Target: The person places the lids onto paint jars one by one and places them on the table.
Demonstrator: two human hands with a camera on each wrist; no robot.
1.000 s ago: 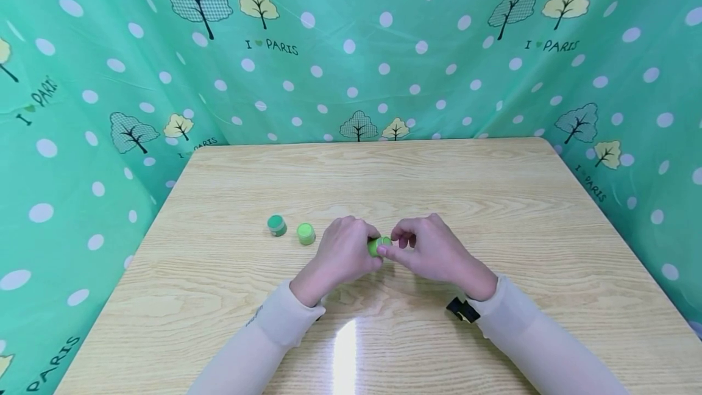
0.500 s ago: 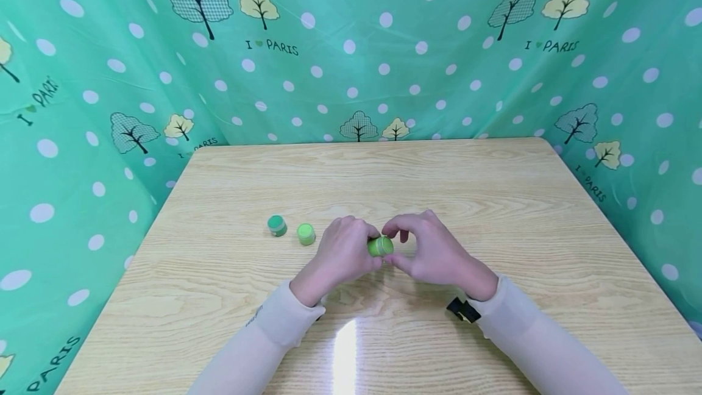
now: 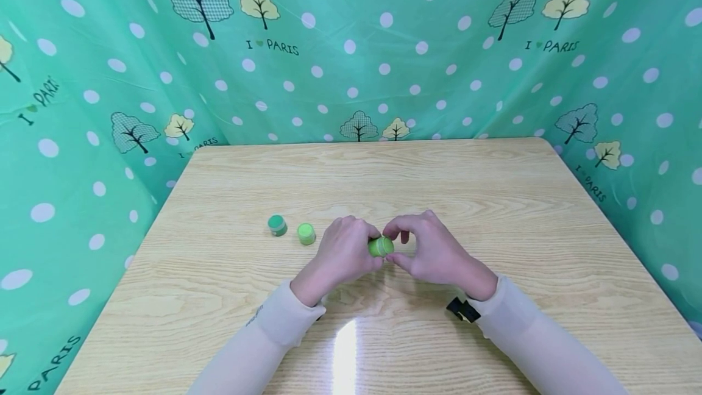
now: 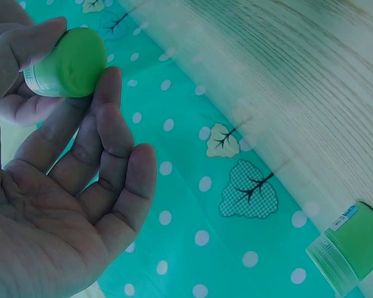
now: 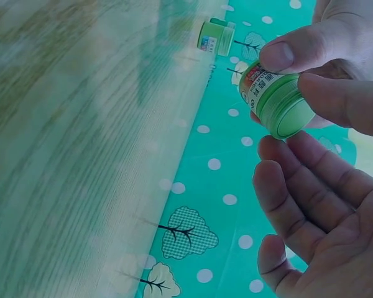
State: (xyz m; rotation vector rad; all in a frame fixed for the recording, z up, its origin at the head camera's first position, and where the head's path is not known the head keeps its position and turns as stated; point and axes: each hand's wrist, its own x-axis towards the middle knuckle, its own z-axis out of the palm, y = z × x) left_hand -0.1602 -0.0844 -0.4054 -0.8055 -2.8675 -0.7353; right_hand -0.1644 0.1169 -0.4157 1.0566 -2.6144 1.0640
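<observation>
Between the hands, above the table, a small light green paint jar lies tipped on its side, its lid end toward the right. My left hand grips the body with thumb and fingers; the left wrist view shows the jar's smooth green base. The right hand pinches the lid end between thumb and fingertips. In the right wrist view, a printed label shows on the jar's side, and the right hand's lower fingers are spread below it.
Left of the hands, a dark green jar and another light green jar stand upright on the wooden table. A green dotted curtain hangs behind the table and at both sides.
The right thumb and fingers have spread and shifted from across the lid end to its rim, so more of the jar shows. My left hand has stayed still.
</observation>
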